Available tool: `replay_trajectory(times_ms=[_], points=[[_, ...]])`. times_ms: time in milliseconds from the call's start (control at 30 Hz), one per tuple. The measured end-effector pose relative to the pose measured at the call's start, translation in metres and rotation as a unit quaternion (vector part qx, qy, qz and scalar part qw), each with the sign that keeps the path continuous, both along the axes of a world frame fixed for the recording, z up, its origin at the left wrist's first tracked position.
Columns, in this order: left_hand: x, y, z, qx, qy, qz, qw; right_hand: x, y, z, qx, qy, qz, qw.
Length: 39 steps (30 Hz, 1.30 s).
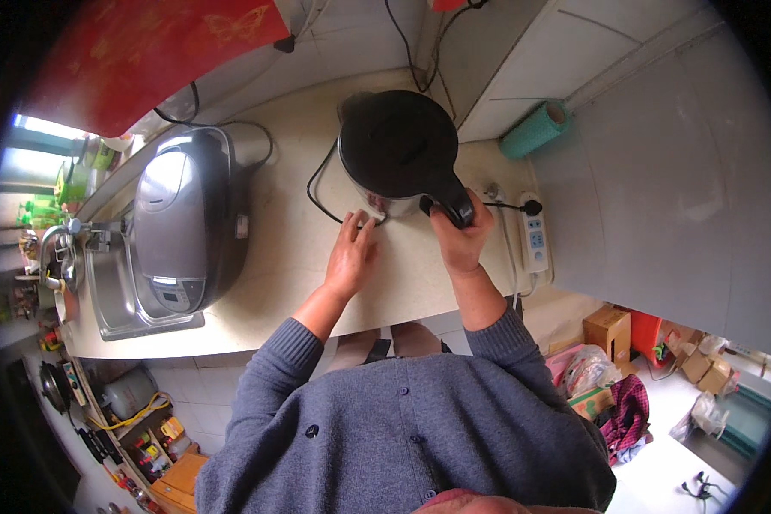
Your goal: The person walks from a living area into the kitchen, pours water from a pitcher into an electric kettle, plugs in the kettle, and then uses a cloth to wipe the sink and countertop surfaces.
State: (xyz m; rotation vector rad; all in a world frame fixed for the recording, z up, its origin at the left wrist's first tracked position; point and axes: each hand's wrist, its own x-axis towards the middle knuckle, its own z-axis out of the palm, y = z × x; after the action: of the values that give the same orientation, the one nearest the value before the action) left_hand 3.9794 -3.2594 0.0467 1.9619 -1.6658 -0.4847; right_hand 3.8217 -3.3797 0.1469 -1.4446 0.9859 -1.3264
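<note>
An electric kettle (398, 144) with a black lid and black handle is over the cream countertop (283, 257); whether it touches the counter cannot be told. My right hand (462, 231) is closed around the kettle's handle. My left hand (353, 254) is just below the kettle's body, its fingers a little apart, near a black cord (321, 205) that loops out from under the kettle. Whether its fingertips touch the cord is not plain. To the right of my right hand lies a white power strip (535, 238) with a black plug in it.
A grey rice cooker (189, 225) stands on the left, by a steel sink (109, 289) with a faucet (51, 247). A green roll (536, 128) lies in the back right corner, against the wall. A red sheet (160, 51) hangs at the upper left. Cartons (607, 331) and bags are at the lower right.
</note>
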Motion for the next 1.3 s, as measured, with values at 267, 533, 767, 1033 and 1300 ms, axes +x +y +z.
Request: replay_trajectory(times_ms=[267, 533, 767, 1033, 1300], points=[[-0.004, -0.018, 0.022, 0.008, 0.168, 0.068, 0.983, 0.016, 0.006, -0.005, 0.015, -0.014, -0.006, 1.000], [-0.009, -0.034, 0.010, -0.049, 0.250, 0.026, 0.967, 0.015, -0.004, -0.007, 0.016, 0.005, 0.014, 1.000], [0.006, -0.073, -0.005, -0.087, 0.269, -0.005, 0.959, 0.021, -0.021, -0.003, 0.012, -0.024, 0.027, 0.999], [0.002, -0.092, -0.004, -0.069, 0.263, 0.037, 0.962, 0.014, -0.051, -0.025, 0.023, 0.007, 0.006, 1.000], [0.005, -0.108, 0.007, -0.028, 0.261, 0.077, 0.962, 0.016, -0.067, -0.027, 0.027, -0.009, 0.030, 0.999]])
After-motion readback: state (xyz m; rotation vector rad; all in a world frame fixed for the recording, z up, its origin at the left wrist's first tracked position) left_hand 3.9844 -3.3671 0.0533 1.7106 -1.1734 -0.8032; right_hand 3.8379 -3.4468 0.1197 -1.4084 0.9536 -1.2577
